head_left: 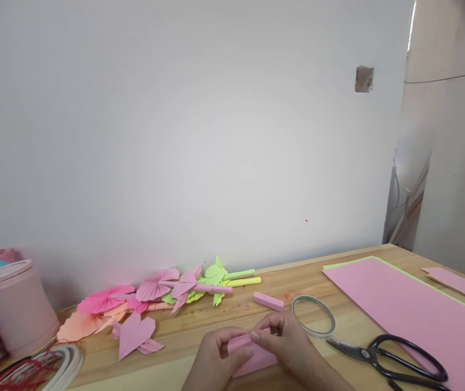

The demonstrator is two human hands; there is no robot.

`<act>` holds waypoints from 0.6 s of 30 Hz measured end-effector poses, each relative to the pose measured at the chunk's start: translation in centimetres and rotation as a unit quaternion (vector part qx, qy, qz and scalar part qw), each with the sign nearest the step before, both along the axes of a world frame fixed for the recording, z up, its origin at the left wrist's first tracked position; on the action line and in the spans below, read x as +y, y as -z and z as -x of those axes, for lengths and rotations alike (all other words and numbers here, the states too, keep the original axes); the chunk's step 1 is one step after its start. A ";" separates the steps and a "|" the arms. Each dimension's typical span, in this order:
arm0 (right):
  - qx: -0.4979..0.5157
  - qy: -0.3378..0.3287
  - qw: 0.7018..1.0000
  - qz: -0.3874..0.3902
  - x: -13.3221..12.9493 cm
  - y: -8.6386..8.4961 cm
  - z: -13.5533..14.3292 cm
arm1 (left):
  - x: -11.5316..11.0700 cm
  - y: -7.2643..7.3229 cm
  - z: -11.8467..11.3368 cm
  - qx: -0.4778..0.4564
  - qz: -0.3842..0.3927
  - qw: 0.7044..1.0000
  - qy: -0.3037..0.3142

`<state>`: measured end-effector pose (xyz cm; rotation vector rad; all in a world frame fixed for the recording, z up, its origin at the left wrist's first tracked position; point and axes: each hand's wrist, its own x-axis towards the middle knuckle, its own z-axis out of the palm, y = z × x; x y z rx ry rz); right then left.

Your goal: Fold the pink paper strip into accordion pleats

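Note:
A small piece of pink paper (252,360) is between my two hands, low in the middle of the head view. My left hand (221,355) pinches its left side with thumb and fingers. From the right, my right hand (283,342) grips its upper edge, thumb against finger. Just beyond my hands lies a narrow folded pink paper strip (268,301). A roll of clear tape (313,316) lies to the right of it. Black-handled scissors (378,355) rest beside my right forearm, partly over a stack of pink paper sheets (403,309).
Folded pink paper pieces (134,334) and several paper fans and flowers with rolled stems (211,288) line the wall at left. A pink container (18,309) stands at far left, with coiled cords (61,366) before it. More pink paper (464,285) lies at right.

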<state>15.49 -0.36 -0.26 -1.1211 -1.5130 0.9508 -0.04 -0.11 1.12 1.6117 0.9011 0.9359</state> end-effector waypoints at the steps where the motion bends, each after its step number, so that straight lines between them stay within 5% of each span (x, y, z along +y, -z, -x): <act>1: 0.003 -0.002 1.000 0.002 0.0 0.1 0.0 | 0.0 0.1 -0.1 0.015 -0.012 1.000 0.010; 8: 0.107 -0.037 0.993 0.045 0.5 0.9 0.7 | 0.4 0.7 -0.2 -0.002 0.036 0.999 -0.011; 18: 0.140 -0.073 0.987 0.036 0.3 0.6 0.2 | 0.1 0.5 -0.3 -0.082 0.100 0.990 0.056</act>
